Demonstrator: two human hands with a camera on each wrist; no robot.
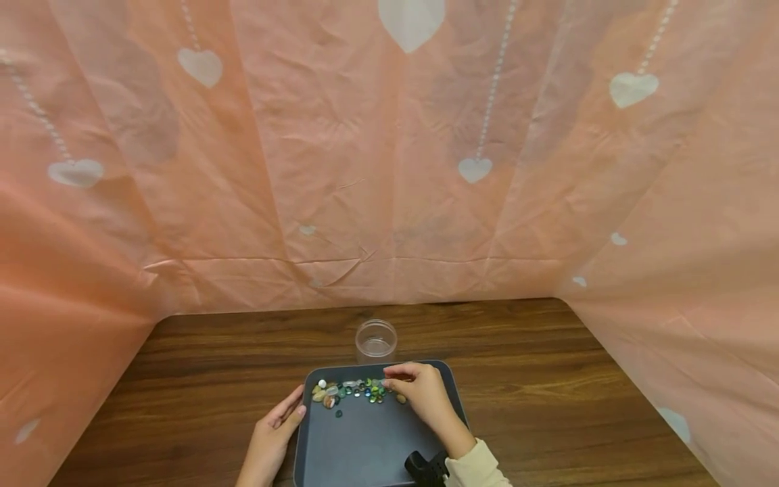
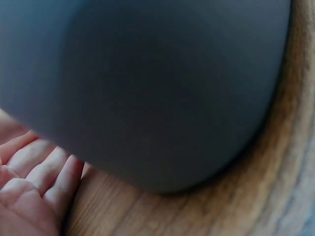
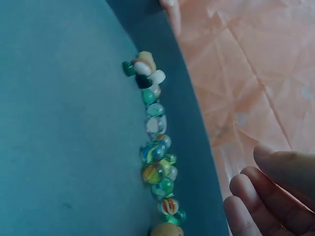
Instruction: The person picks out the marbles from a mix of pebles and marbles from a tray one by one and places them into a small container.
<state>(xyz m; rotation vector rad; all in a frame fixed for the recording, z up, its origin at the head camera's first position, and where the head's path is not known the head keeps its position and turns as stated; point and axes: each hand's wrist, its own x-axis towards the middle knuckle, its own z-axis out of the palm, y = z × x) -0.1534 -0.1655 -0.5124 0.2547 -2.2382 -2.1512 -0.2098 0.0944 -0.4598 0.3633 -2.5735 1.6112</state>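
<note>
Marbles lie in row along tray far wall, long axis left-right. Your right hand curled over row's right end; grip unclear. Left hand flat, fingers straight against tray's left rim.

Soft, even light; head view bows at its edges, both wrist views blurred close up
</note>
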